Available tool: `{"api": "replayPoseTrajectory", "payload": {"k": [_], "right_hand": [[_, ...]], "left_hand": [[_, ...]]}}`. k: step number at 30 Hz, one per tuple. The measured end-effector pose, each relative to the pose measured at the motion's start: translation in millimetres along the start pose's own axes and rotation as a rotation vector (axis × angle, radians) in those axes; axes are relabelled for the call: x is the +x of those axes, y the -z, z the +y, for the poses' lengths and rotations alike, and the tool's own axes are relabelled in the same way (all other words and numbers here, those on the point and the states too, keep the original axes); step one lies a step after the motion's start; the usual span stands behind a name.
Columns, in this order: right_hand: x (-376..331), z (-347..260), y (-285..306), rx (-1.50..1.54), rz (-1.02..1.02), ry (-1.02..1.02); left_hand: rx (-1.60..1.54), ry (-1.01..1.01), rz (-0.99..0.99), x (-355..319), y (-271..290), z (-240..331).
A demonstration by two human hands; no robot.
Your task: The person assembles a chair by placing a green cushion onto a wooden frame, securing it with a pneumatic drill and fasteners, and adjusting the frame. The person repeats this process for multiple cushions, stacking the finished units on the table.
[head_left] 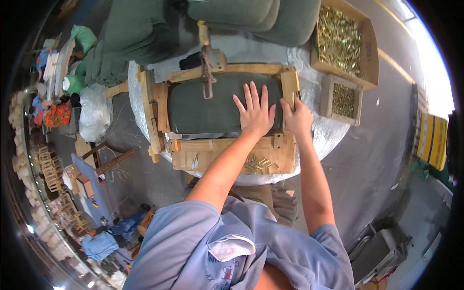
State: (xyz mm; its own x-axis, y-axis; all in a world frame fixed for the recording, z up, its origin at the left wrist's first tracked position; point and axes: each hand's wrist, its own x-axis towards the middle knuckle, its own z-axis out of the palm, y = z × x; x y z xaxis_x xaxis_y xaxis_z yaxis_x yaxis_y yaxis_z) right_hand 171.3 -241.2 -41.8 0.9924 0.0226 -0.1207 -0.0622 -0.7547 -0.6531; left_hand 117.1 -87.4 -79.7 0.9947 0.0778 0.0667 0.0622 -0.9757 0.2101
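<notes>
A dark green padded cushion [208,108] lies within a light wooden frame [232,150] in front of me. My left hand [256,113] rests flat on the cushion's right part, fingers spread and holding nothing. At the frame's right side, my right hand [297,117] is closed on the wooden side piece [289,84]. The thumb is on its inner side and the fingers reach over its outer side. A small dark thing shows by those fingertips; its kind cannot be made out. Several brass-coloured metal fasteners [258,164] lie on the frame's near board.
A metal clamp-like tool [207,72] hangs over the cushion's far edge. Cardboard box [369,53] and smaller tray [326,99], both holding metal fasteners, stand at right. Green cushions [232,14] are stacked beyond. Plastic wrap [333,130] covers the support under the frame.
</notes>
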Motion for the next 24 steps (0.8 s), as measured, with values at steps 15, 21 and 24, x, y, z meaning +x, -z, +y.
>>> {"api": "replayPoseTrajectory", "payload": {"k": [15,21,24], "right_hand": [[96,-57,-81,-0.153,0.309,0.537],[99,-56,-84,-0.216,0.212,0.436],[102,-55,-84,-0.223,0.235,0.437]], "left_hand": [[-0.385,0.662,0.230,-98,106,-253],[-0.592,0.622,-0.193,-76,140,-313],[-0.305,0.413,-0.031,-16,153,-314]]}}
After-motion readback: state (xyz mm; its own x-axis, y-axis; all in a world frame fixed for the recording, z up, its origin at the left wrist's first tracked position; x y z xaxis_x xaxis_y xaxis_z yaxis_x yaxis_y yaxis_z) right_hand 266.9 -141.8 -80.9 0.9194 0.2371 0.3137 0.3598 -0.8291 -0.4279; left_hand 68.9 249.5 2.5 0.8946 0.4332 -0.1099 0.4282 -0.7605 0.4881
